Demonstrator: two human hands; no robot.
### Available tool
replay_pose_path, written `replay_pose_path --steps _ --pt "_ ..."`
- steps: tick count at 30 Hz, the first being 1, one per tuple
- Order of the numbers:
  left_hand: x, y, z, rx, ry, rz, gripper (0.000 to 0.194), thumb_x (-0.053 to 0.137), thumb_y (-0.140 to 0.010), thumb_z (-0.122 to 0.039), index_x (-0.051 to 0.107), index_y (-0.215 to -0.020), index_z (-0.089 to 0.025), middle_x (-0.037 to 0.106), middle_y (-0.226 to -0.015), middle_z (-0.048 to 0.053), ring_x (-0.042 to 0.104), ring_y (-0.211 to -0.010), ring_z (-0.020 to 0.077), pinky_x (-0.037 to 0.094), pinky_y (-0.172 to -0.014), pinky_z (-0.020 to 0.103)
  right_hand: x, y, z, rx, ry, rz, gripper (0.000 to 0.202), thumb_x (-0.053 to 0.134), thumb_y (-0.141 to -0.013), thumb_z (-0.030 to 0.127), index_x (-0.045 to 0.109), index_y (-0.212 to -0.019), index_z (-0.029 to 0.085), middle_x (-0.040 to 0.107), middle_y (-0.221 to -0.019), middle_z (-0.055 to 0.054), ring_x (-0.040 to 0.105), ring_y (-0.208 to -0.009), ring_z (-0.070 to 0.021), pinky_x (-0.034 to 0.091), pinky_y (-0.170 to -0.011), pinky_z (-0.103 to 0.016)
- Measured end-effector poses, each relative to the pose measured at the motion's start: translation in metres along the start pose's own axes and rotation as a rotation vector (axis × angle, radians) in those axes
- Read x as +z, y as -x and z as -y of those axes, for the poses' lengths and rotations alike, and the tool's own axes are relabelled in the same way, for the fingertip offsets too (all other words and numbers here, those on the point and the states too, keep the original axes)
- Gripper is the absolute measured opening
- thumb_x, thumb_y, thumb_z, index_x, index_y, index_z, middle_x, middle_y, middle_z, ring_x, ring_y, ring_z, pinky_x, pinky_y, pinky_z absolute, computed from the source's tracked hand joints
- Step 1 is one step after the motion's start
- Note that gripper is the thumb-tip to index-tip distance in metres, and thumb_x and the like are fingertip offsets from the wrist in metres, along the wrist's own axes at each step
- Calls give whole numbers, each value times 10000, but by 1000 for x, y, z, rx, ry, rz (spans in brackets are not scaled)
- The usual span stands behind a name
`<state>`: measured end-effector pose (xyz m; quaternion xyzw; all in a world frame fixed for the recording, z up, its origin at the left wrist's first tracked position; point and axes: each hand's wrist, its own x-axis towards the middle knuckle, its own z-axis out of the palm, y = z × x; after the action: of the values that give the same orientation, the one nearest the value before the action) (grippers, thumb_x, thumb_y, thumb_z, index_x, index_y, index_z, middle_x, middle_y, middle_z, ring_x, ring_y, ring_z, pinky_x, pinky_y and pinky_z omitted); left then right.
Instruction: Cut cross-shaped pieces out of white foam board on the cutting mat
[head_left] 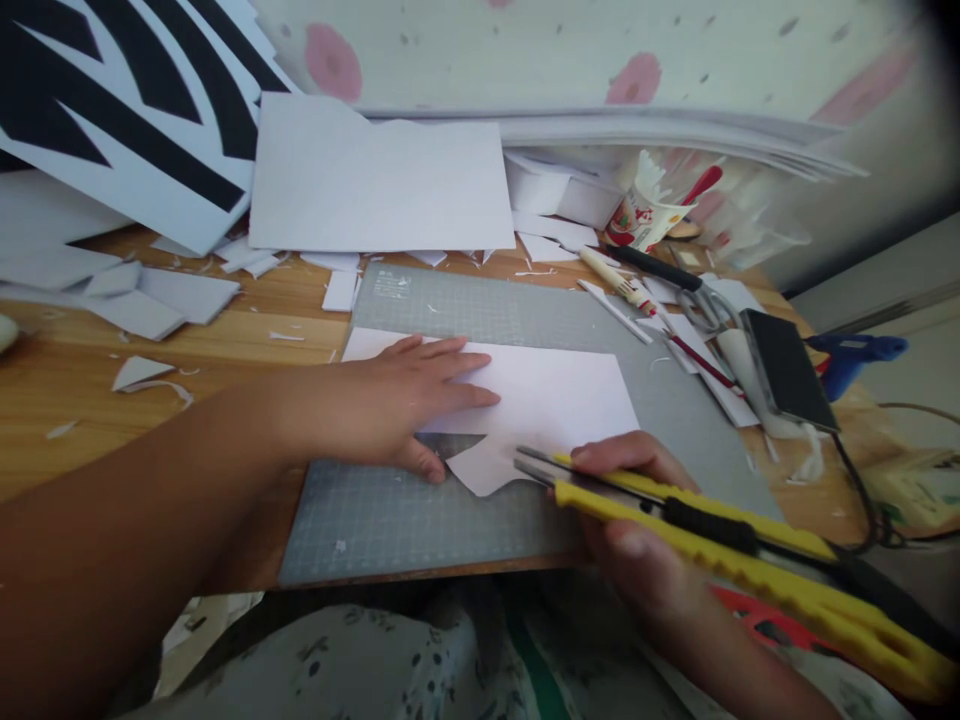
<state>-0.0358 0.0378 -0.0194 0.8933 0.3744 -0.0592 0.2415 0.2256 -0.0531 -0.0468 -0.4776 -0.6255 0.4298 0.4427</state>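
White sheet (555, 390) with a curved lobe on its near side lies on the grey cutting mat (405, 535). Watching remotely, I see my left hand (390, 405) palm-down on it, fingers spread apart. My right hand (652, 565) is clamped on a yellow utility knife (739, 565), blade over the lobe; I can't tell whether it touches. Farther out are white scraps (161, 295), a larger panel (382, 190) and a printed cup (649, 218).

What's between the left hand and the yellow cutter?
Between the left hand and the yellow cutter lies white paper on the grey mat, in the head view.
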Motion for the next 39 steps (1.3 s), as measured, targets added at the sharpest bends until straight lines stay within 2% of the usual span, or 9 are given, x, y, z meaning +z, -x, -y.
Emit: replay_pose_path --steps 2,4,7,9,12,15,22,28,39 --pt "0 0 0 10 -12 4 822 812 -758 -421 444 -1491 -361 220 -1679 82 110 -1547 358 99 -1218 572 6 1 4 -89 131 -57 279 749 -756 527 638 -860 292 672 -649 9 599 -496 -177 471 -476 -291" --pt "-1 0 0 20 -24 9 806 801 -770 -393 441 -1491 -363 227 -1677 86 123 -1546 349 107 -1216 566 12 -1 11 -203 235 -85 172 751 -744 379 656 -863 298 700 -674 15 629 -528 -175 483 -485 -278" --pt "-1 0 0 23 -38 7 778 777 -787 -382 441 -1488 -369 246 -1673 88 139 -1543 348 123 -1213 562 18 -9 22 -364 334 -27 205 682 -754 275 674 -957 298 777 -788 5 709 -603 -188 553 -537 -285" --pt "-1 0 0 26 -33 -5 751 761 -800 -393 449 -1482 -372 252 -1671 84 138 -1543 350 124 -1211 566 20 -14 26 -418 355 47 231 650 -776 234 676 -998 294 798 -837 -1 741 -646 -195 588 -571 -289" --pt "-1 0 -1 19 -34 16 723 732 -831 -388 439 -1492 -360 218 -1681 81 99 -1551 335 106 -1217 557 19 -18 26 -434 342 117 255 636 -795 195 674 -1030 288 802 -851 -4 761 -686 -195 613 -604 -280" --pt "0 0 -2 3 -38 34 715 722 -846 -370 433 -1500 -343 193 -1686 87 81 -1553 338 93 -1220 559 19 -18 25 -428 331 131 275 648 -788 172 679 -1041 275 803 -870 -12 767 -710 -185 617 -633 -260" --pt "3 3 1 35 -30 -12 666 692 -861 -368 451 -1482 -354 236 -1676 83 128 -1545 344 112 -1219 551 20 -19 25 -413 322 158 261 647 -797 162 657 -1028 283 794 -846 -3 760 -695 -184 614 -627 -262" --pt "1 2 0 25 -4 -15 702 731 -833 -340 460 -1481 -348 244 -1674 76 128 -1545 348 110 -1225 553 20 -18 20 -462 357 202 317 608 -806 145 606 -1088 290 775 -837 7 732 -650 -168 598 -607 -255" --pt "-2 1 -13 -44 -80 19 676 726 -870 -272 450 -1483 -336 245 -1672 89 135 -1546 328 145 -1212 597 23 -12 12 -571 509 153 264 566 -834 176 597 -1088 242 735 -781 -5 694 -618 -164 546 -523 -254"
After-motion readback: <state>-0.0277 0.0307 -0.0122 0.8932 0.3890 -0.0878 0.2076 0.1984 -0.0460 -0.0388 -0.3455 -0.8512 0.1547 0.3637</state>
